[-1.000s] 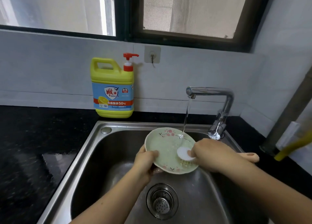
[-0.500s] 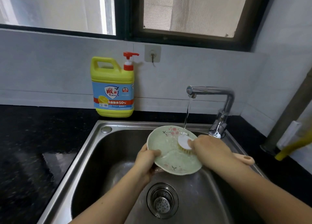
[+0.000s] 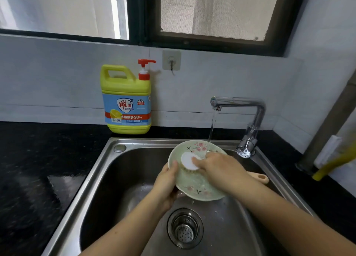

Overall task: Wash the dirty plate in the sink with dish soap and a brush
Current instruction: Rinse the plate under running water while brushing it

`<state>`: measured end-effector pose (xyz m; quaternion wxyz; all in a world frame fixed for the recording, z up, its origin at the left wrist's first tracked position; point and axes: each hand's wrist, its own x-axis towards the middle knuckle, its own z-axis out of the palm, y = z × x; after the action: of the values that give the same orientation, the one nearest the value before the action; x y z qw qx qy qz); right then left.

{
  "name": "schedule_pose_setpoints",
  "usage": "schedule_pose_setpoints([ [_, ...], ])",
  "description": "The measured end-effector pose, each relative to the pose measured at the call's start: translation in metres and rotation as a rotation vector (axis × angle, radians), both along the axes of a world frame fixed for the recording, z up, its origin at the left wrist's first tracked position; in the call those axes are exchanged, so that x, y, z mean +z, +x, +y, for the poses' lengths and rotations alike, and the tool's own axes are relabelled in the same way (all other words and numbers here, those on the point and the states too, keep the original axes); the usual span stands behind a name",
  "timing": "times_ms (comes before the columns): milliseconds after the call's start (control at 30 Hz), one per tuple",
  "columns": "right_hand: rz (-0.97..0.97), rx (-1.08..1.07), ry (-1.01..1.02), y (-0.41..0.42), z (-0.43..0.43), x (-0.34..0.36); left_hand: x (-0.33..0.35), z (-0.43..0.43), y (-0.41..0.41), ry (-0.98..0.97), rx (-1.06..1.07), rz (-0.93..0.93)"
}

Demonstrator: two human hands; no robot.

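Left hand (image 3: 165, 186) fingers gripping floral plate (image 3: 194, 186) rim, right hand (image 3: 217, 169) fingers curling round white brush (image 3: 188, 160), faucet (image 3: 240, 109) water running onto plate at centre frame.

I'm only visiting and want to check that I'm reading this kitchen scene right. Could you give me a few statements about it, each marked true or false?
1. Water runs from the faucet onto the plate. True.
2. The left hand grips the plate's rim. True.
3. The right hand holds a sponge. False: it grips a brush whose white head sits against the plate.
4. The dish soap bottle lies in the sink. False: it stands upright on the counter behind the sink.
5. The plate covers the drain strainer. False: the plate is held tilted above it, and the strainer is in plain view.
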<state>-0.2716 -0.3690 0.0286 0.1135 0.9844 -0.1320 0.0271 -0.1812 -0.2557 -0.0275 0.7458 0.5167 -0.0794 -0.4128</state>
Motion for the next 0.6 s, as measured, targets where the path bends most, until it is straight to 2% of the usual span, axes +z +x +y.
schedule_pose_setpoints([
  [133,0.119,0.102,0.11,-0.012,0.017,0.009,0.004,0.003,0.0,0.012,0.049,0.006],
  [233,0.174,0.037,0.259,-0.026,0.007,0.018,0.008,0.005,-0.002,-0.043,0.098,0.008],
  [300,0.212,-0.065,0.288,-0.033,-0.003,0.023,0.009,0.005,-0.002,-0.06,0.105,-0.02],
  [467,0.185,-0.272,0.056,-0.034,-0.026,0.016,0.006,0.0,-0.002,0.077,0.088,-0.159],
  [600,0.091,-0.312,-0.012,-0.024,-0.036,-0.002,0.002,-0.001,-0.003,0.181,0.017,-0.097],
])
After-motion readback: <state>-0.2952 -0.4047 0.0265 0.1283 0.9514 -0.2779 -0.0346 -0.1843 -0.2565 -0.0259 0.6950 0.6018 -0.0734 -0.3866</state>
